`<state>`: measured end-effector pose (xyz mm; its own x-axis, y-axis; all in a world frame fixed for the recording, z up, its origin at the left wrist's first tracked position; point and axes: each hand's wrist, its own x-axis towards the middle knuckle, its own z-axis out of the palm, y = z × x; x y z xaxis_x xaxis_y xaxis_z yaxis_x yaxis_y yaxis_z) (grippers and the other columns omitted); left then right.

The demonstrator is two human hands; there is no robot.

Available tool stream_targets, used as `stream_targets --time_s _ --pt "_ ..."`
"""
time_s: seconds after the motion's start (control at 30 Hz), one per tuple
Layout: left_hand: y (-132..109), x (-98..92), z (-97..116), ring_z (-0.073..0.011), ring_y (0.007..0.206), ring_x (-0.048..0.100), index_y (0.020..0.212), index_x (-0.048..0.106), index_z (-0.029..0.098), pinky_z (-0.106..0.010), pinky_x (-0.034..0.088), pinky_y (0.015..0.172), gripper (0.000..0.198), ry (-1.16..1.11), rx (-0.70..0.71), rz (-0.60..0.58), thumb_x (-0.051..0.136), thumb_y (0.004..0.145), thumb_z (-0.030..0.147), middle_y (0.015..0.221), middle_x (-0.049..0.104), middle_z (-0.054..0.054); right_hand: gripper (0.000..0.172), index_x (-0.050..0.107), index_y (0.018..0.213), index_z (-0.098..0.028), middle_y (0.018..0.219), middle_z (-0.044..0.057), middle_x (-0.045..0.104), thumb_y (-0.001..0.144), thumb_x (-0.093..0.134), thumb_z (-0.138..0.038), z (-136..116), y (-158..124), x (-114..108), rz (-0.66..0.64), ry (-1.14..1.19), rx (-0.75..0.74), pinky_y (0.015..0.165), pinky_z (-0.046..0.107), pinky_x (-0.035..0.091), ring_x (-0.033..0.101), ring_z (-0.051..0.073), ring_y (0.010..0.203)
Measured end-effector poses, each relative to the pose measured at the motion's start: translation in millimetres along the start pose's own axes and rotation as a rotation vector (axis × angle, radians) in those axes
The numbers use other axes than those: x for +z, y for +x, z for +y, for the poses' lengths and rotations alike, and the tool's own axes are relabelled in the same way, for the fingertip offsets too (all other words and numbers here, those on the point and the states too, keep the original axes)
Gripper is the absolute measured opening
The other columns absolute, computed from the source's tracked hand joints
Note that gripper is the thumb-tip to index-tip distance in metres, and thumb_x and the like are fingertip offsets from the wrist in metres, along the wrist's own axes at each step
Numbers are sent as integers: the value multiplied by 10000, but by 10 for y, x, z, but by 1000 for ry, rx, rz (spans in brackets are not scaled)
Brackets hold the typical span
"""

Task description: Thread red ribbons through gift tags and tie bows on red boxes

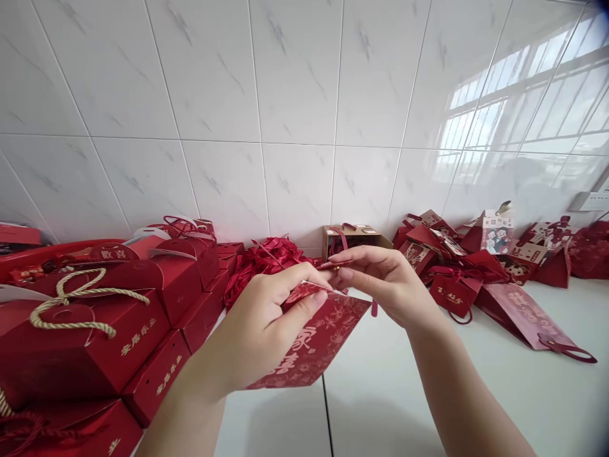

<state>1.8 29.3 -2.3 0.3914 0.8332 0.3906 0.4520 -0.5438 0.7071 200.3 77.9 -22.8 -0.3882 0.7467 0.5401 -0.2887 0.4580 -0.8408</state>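
Above the white table, my left hand (269, 327) grips a red gift bag (328, 336) with pale lettering and a floral pattern, thumb on its front face near the top edge. The bag is tilted, its lower corner toward me. My right hand (387, 279) is closed in a pinch at the bag's top, on a dark red strap (343, 263) with a small gold stud. Fingers of both hands meet there, so part of the strap is hidden. A strap end hangs below the right fingers.
Red gift boxes (80, 343), one with a cream rope bow (85, 301), are stacked on the left. Behind my hands are a heap of red ribbon (273, 254) and an open cardboard box (380, 240). Several finished-looking bags and a pink bag (521, 317) lie right, before a tiled wall (299, 82).
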Motion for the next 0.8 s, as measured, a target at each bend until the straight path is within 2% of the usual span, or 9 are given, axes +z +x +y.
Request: stream_targets --time_s 0.1,0.23,0.33,0.4,0.5,0.6,0.7,0.8 --pt "-5 -11 -31 -154 856 646 993 654 293 -258 489 793 191 -6 -7 20 504 949 403 889 714 31 158 748 925 -218 818 9 757 775 769 -172 -22 9 28 32 -18 13 619 256 630 676 108 598" --pt "-28 -27 -41 -150 838 649 1023 656 290 -251 492 758 207 -1 -7 45 514 942 416 898 712 26 129 764 825 -217 719 -9 732 731 794 -134 -28 33 48 84 -26 -53 590 236 626 693 124 633" --pt "-34 -62 -33 -135 734 641 1070 657 290 -228 492 645 235 10 -14 64 519 937 426 826 696 27 130 772 870 -224 722 -7 737 778 754 -134 -18 23 30 110 -57 -131 606 235 629 700 122 638" --pt "-40 -101 -27 -131 728 648 1072 664 293 -221 508 643 227 2 4 83 532 933 416 830 696 29 143 770 894 -226 749 -1 746 812 716 -123 -10 5 9 122 -97 -200 610 229 629 708 121 649" --pt "-76 -171 2 -158 901 691 1015 686 300 -214 548 727 170 -23 61 111 563 923 374 992 726 23 209 760 916 -227 841 16 753 849 645 -66 -1 -21 -32 122 -225 -341 650 240 632 722 133 734" --pt "-148 -220 77 -154 1006 695 972 696 323 -183 558 800 129 -20 155 126 579 919 321 1077 737 46 294 749 950 -213 894 44 739 865 570 3 -8 -38 -77 57 -445 -559 695 274 625 715 157 838" --pt "-220 -220 165 -128 1061 684 893 698 330 -158 536 889 118 21 261 164 593 909 281 1144 723 78 347 738 972 -176 910 69 712 855 521 68 -37 -56 -101 -40 -584 -733 654 245 607 701 140 819" --pt "-258 -189 205 -138 1180 628 895 703 338 -180 496 991 110 110 282 186 613 895 275 1250 676 91 373 731 968 -141 909 78 682 836 497 117 -78 -88 -85 -97 -646 -804 644 204 600 693 116 798"
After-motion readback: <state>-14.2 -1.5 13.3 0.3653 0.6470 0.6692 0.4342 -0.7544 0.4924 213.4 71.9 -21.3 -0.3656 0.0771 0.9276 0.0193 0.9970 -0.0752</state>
